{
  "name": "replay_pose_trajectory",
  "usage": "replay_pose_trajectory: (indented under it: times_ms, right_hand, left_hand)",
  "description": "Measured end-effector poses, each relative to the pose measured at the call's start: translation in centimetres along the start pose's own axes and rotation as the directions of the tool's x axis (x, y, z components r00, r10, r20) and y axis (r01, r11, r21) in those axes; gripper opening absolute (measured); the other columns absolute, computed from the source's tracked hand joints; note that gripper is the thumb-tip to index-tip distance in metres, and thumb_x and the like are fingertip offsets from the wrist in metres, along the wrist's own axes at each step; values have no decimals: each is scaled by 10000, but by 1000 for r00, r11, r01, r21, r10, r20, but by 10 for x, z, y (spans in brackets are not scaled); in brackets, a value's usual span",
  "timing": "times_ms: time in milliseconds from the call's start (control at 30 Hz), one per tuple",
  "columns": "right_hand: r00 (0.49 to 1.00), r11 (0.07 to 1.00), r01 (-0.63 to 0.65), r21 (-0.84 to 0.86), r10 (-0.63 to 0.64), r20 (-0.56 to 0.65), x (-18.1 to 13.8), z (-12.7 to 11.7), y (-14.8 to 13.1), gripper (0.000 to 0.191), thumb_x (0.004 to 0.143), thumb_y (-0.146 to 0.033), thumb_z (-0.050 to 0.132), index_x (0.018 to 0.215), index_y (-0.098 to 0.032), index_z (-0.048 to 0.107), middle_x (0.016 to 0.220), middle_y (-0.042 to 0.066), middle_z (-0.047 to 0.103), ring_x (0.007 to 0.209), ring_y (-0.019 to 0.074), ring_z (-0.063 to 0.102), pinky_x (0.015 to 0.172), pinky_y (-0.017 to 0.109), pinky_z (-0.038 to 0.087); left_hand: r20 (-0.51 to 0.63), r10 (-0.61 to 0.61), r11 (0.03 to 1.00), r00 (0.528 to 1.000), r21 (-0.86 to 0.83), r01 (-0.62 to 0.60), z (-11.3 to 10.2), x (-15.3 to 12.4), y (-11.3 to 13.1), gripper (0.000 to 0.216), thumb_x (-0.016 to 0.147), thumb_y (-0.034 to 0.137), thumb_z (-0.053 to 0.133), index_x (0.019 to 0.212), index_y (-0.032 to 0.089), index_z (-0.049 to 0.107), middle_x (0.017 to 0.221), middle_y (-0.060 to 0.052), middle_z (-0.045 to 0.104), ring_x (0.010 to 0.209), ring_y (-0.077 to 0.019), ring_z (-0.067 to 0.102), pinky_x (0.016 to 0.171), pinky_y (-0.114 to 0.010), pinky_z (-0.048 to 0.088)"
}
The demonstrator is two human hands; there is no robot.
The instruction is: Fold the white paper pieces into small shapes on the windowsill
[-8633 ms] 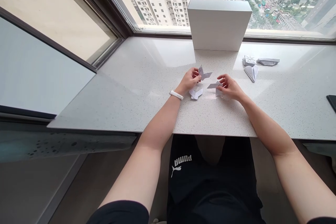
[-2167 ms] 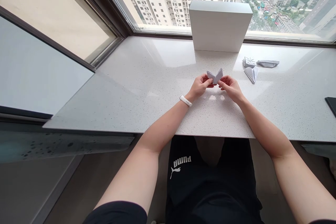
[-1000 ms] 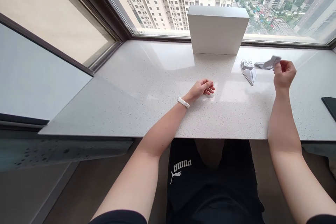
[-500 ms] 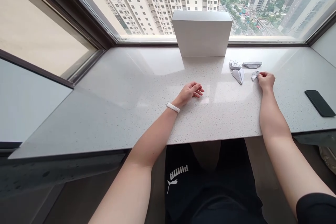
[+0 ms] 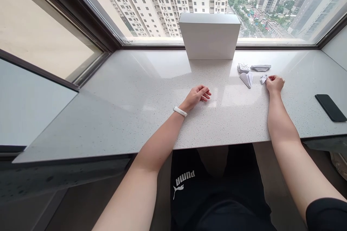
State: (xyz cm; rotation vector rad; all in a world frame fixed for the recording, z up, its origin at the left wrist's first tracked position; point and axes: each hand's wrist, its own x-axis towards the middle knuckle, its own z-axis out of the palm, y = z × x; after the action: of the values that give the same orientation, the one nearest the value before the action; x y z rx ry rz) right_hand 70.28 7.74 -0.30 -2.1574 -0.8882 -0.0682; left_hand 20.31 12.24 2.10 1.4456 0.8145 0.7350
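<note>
My right hand (image 5: 274,83) pinches the edge of a small origami piece (image 5: 263,79) on the white speckled sill, its fingers closed at the paper's right side. Part of that piece is hidden by the fingertips. Left of it lies a folded paper plane (image 5: 246,79), pointed toward me. Behind are a squarish paper fold with dark lines (image 5: 243,67) and a long, flat paper boat-like fold (image 5: 260,68). My left hand (image 5: 200,94) rests on the sill further left, fingers loosely curled and apart, holding nothing.
A white box (image 5: 211,41) stands upright at the window, behind the paper folds. A black phone (image 5: 330,107) lies at the right near the front edge. The sill's front edge (image 5: 222,145) runs just above my lap.
The small origami piece at my right fingertips sits slightly differently, its outline changed a little. My left hand stays in place; the view has shifted slightly.
</note>
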Motion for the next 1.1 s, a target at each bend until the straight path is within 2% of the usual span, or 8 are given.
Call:
replay_pose_trajectory:
  times_ms: [167,333,500,667,833,967,1100]
  right_hand:
    - [1000,1000,-1,-16,1,-6,-1,2,3,90,958,-231,728,952,-246,816,1064,149,857,1158,369,767,1320,596,525]
    - [1000,1000,-8,-21,8,-2,-4,1,1,159,987,-269,720,1029,-225,867,1100,167,879,1183,379,782,1284,591,568]
    - [998,999,-42,31,44,-46,-7,0,-3,204,1008,-278,680,1020,-197,867,1100,193,877,1184,383,796,1229,566,604]
    - [991,989,-78,128,90,-96,-4,1,-2,172,1037,-307,682,941,-218,794,1053,153,868,1111,349,811,1193,535,623]
    - [980,958,-90,272,133,-147,2,4,7,327,1127,-415,644,841,-258,649,944,103,776,1064,329,767,1113,541,629]
    - [952,926,-109,360,202,-231,7,9,11,303,1173,-424,591,914,-269,613,1044,128,772,1112,342,766,1143,577,613]
    - [903,882,-119,456,288,-320,5,8,14,255,1191,-317,476,963,-279,583,1037,101,742,1090,317,785,1094,522,635]
  left_hand:
    - [-77,95,989,993,122,-85,-3,0,-2,471,1055,666,868,1038,211,747,1086,-150,893,910,-232,838,799,-347,681]
    - [-193,232,943,953,284,-173,-14,2,-3,334,1080,548,824,1012,232,738,1010,-109,871,883,-239,809,823,-372,660]
    - [-282,278,901,918,407,-149,-28,8,-7,228,1056,436,829,969,252,727,961,-70,846,859,-235,774,825,-369,622]
    - [-336,273,914,901,384,-134,-34,14,-14,185,1077,392,804,1000,252,711,998,-66,853,880,-225,799,846,-355,637]
    - [-350,311,896,884,418,-150,-35,20,-23,129,1109,312,725,1001,243,711,976,-71,854,850,-229,815,797,-356,638]
    - [-362,344,879,867,449,-162,-36,23,-27,141,1117,309,711,991,247,707,951,-66,846,854,-235,815,813,-366,644]
    - [-374,371,856,850,492,-157,-35,27,-29,138,1100,297,713,971,251,695,940,-66,836,866,-247,799,842,-384,641]
